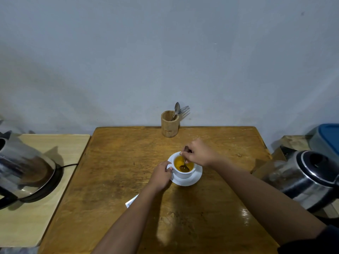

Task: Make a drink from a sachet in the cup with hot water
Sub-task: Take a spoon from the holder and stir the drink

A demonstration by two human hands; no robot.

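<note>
A white cup (183,174) holding orange-yellow liquid stands on a white saucer (192,180) in the middle of the wooden table (113,171). My left hand (161,176) grips the cup's handle on its left side. Above the cup's far rim, my right hand (199,153) pinches the handle of a metal spoon (184,167), whose bowl is sunk in the liquid. A white sachet (131,201) lies flat on the table, partly hidden under my left forearm.
A wooden holder (169,124) with a spoon and a fork stands at the table's far edge by the wall. One steel kettle (23,171) sits on a side table at left, another steel kettle (310,178) at right. A blue-lidded container (328,138) is at far right.
</note>
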